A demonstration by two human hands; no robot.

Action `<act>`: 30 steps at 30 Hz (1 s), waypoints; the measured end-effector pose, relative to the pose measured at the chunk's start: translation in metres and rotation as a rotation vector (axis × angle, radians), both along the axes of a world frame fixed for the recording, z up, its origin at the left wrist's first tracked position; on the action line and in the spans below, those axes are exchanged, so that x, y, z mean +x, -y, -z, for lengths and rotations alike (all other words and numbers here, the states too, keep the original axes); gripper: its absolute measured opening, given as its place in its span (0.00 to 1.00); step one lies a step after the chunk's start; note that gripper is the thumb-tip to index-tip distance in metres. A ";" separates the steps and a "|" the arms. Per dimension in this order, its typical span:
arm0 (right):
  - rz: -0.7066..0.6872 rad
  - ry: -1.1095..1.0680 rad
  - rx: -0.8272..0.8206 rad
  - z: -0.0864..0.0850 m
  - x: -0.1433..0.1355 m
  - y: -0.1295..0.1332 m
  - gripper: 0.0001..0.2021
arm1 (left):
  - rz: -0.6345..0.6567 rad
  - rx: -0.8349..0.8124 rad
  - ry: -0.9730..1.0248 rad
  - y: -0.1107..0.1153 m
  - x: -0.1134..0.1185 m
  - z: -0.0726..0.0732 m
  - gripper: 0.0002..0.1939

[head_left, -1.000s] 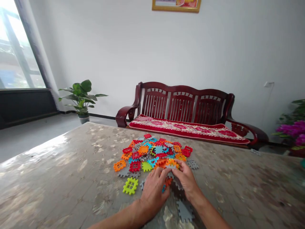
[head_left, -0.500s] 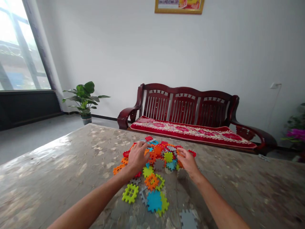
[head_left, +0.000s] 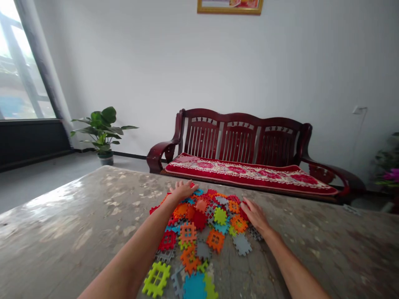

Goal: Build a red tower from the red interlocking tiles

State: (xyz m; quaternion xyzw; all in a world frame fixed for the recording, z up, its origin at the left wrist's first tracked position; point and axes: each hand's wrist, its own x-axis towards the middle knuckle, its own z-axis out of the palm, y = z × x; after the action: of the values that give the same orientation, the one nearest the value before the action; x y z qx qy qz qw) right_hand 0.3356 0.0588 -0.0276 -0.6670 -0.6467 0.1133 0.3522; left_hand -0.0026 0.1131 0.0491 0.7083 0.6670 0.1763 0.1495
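Potted plant (head_left: 105, 128) on the floor, far left. Lime window tile (head_left: 156, 279) at the near left of the table (head_left: 77, 232). Left hand (head_left: 181, 191) at the pile's far-left edge, fingers spread, nothing gripped. Plastic tile pile (head_left: 200, 219) sits mid-table between both hands. Gray tile (head_left: 242, 244) at its near right. Right hand (head_left: 256, 215) on the right edge, fingers at a red tile (head_left: 245, 211); can't tell if gripping.
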 end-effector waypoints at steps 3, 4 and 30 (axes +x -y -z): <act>-0.128 0.039 -0.069 -0.009 -0.018 0.007 0.28 | 0.072 -0.059 0.033 -0.006 0.004 0.010 0.26; -0.156 0.042 -0.076 -0.012 -0.025 0.010 0.28 | 0.100 -0.069 0.048 -0.007 0.006 0.012 0.25; -0.398 -0.116 -0.156 -0.029 -0.070 0.092 0.51 | 0.564 0.097 -0.162 0.152 -0.029 -0.008 0.47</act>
State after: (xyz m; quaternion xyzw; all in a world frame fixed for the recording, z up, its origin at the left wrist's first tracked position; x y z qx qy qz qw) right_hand 0.2659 -0.0331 0.0012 -0.5437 -0.7335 0.2684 0.3071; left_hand -0.0315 -0.0389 0.0566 0.8838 0.4443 0.1023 0.1051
